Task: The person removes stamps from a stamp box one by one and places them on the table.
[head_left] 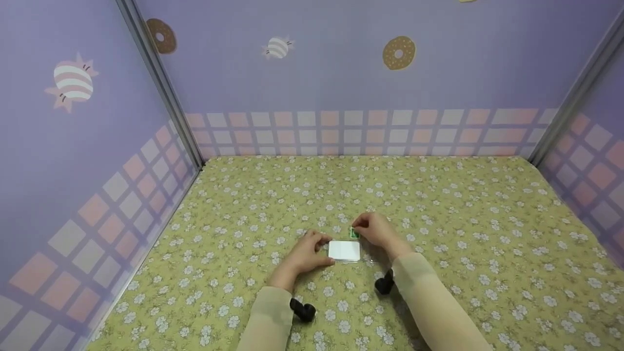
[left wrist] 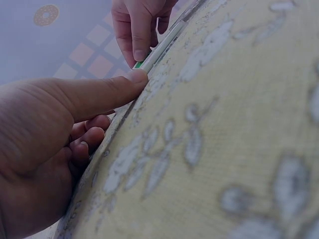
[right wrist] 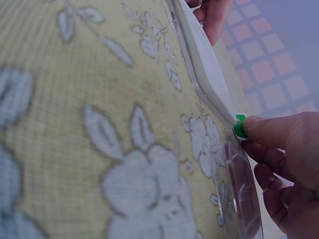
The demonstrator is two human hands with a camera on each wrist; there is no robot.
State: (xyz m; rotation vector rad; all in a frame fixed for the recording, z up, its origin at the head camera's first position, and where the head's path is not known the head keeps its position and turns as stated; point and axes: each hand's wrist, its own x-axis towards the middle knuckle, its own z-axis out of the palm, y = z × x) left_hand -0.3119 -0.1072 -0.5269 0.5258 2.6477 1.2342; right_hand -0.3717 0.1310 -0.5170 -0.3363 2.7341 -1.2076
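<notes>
A flat white block (head_left: 344,250) with rounded corners, perhaps a stack of cards, lies on the flowered cloth, with a clear plastic rim along its lower edge in the right wrist view. My left hand (head_left: 308,251) holds its left end, thumb at the near corner and forefinger at the far one. Just beyond its far right corner, my right hand (head_left: 378,229) pinches a small green piece with white edges (right wrist: 240,127) between thumb and forefinger. Beside the block's right end, a clear plastic case or lid (right wrist: 244,184) lies partly under the right hand.
Yellow-green flowered cloth (head_left: 273,195) covers the table. Purple walls with pink and white squares stand at the back (head_left: 336,87), left (head_left: 73,195) and right. A small black camera sits on each wrist.
</notes>
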